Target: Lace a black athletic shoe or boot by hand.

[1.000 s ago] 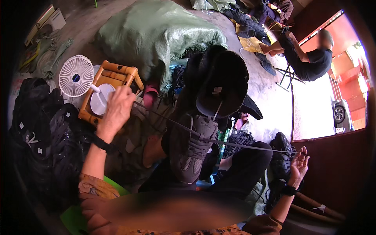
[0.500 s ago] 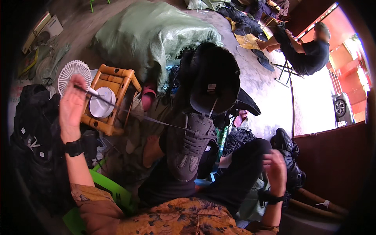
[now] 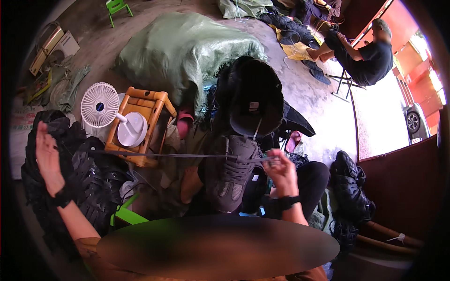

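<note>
A dark grey sneaker [image 3: 233,180] with mesh patches rests in front of me, toe toward me, its upper crossed by laces. Just beyond it gapes a black hollow form [image 3: 255,105] with a small white label inside; whether it belongs to the sneaker I cannot tell. A long flat grey shoelace [image 3: 183,155] stretches sideways from the sneaker toward the left. Pinched fingers of my right hand [image 3: 282,173] grip lace beside the eyelets. My left hand [image 3: 49,157] is out at the far left, fingers extended, apart from the loose lace end.
A white fan [image 3: 132,129] stands on a bamboo stool [image 3: 161,100] at left. Black shoes are piled at left [image 3: 96,182] and right [image 3: 349,187]. Behind lies a large green sack [image 3: 168,47]. Another person [image 3: 372,58] sits at upper right. A pink slipper [image 3: 184,124] lies near the stool.
My right hand has moved inward from my knee and taken hold of lace. My left hand has swung outward and down and let go of the lace, now nearly level.
</note>
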Available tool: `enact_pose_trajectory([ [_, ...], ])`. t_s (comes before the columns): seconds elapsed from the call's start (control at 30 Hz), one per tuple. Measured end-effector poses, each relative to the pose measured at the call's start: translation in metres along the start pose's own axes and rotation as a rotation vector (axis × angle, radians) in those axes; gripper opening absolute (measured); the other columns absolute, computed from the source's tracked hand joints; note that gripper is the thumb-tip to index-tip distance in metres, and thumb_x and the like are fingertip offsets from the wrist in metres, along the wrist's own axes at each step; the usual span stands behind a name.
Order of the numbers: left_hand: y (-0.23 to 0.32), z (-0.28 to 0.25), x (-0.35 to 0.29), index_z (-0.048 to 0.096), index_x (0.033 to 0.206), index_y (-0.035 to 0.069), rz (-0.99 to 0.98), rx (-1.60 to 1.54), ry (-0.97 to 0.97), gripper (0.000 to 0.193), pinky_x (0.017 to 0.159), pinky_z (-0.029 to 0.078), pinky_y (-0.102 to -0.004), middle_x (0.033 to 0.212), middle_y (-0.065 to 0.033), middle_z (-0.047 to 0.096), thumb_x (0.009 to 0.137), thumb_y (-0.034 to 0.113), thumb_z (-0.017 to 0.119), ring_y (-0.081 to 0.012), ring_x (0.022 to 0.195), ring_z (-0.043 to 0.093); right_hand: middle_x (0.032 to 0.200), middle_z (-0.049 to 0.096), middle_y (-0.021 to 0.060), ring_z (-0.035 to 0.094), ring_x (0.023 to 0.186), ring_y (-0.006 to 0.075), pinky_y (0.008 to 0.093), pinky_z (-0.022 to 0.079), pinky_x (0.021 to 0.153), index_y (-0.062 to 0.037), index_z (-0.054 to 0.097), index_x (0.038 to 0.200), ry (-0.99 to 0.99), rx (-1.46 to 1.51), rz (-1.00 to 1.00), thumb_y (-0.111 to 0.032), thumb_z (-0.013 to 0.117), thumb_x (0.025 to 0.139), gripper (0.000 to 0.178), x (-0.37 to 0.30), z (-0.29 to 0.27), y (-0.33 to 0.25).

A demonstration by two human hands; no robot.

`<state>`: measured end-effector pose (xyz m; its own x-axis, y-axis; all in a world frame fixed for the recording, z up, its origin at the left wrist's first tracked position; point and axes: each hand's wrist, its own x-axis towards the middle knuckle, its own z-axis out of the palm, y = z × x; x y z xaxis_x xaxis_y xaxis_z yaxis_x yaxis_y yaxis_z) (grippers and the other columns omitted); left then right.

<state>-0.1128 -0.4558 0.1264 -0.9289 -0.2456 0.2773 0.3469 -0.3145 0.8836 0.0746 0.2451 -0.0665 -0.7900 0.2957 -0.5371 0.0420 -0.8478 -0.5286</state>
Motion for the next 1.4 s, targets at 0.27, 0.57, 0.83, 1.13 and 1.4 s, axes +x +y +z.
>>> enact_pose_trajectory([
  [0.27, -0.191, 0.272, -0.182, 0.061, 0.097, 0.003, -0.175, 0.5, -0.488, 0.016, 0.061, 0.05, -0.027, 0.088, -0.0051, 0.067, 0.09, -0.001, 0.047, -0.015, 0.068, 0.061, 0.085, 0.052, 0.0015, 0.048, 0.064, 0.0083, 0.0223, 0.043, 0.063, -0.0042, 0.047, 0.131, -0.075, 0.02, -0.537, 0.003, 0.044, 0.095, 0.037, -0.118, -0.145, -0.2],
  [0.57, -0.235, 0.344, -0.24, 0.057, 0.089, 0.005, 0.255, 0.754, -0.781, 0.01, 0.067, 0.051, -0.0383, 0.083, -0.0087, 0.056, 0.084, 0.0, 0.064, -0.0293, 0.079, 0.061, 0.1, 0.071, 0.0053, 0.043, 0.054, 0.0063, 0.0206, 0.036, 0.05, -0.0028, 0.061, 0.115, 0.656, 0.047, -0.414, -0.001, 0.046, 0.098, 0.023, -0.218, -0.293, -0.183],
  [0.83, -0.222, 0.314, -0.232, 0.066, 0.098, 0.004, -0.185, 0.54, -0.763, 0.016, 0.067, 0.05, -0.0311, 0.084, -0.0098, 0.065, 0.083, 0.0, 0.069, -0.0219, 0.076, 0.066, 0.114, 0.07, 0.0055, 0.038, 0.05, 0.0062, 0.0182, 0.03, 0.043, -0.0056, 0.061, 0.106, 0.827, 0.248, -0.356, 0.005, 0.047, 0.094, 0.022, -0.211, -0.315, -0.159],
  [1.13, -0.244, 0.33, -0.233, 0.057, 0.09, 0.003, 0.026, 0.644, -0.676, 0.006, 0.066, 0.051, -0.0359, 0.083, -0.0099, 0.062, 0.087, 0.002, 0.063, -0.0295, 0.077, 0.064, 0.09, 0.067, -0.0006, 0.042, 0.051, 0.001, 0.0179, 0.031, 0.043, -0.0095, 0.059, 0.122, 0.612, -0.412, -0.533, -0.023, 0.056, 0.1, 0.026, -0.196, -0.218, -0.152],
  [1.4, -0.235, 0.339, -0.241, 0.053, 0.089, 0.005, 0.122, 0.783, -0.727, 0.008, 0.065, 0.051, -0.0375, 0.083, -0.009, 0.059, 0.086, 0.002, 0.061, -0.0285, 0.078, 0.062, 0.077, 0.069, 0.0002, 0.039, 0.054, -0.001, 0.0182, 0.028, 0.048, -0.0018, 0.068, 0.11, 0.233, -1.248, -0.417, -0.015, 0.057, 0.098, 0.021, -0.144, 0.0, -0.081],
])
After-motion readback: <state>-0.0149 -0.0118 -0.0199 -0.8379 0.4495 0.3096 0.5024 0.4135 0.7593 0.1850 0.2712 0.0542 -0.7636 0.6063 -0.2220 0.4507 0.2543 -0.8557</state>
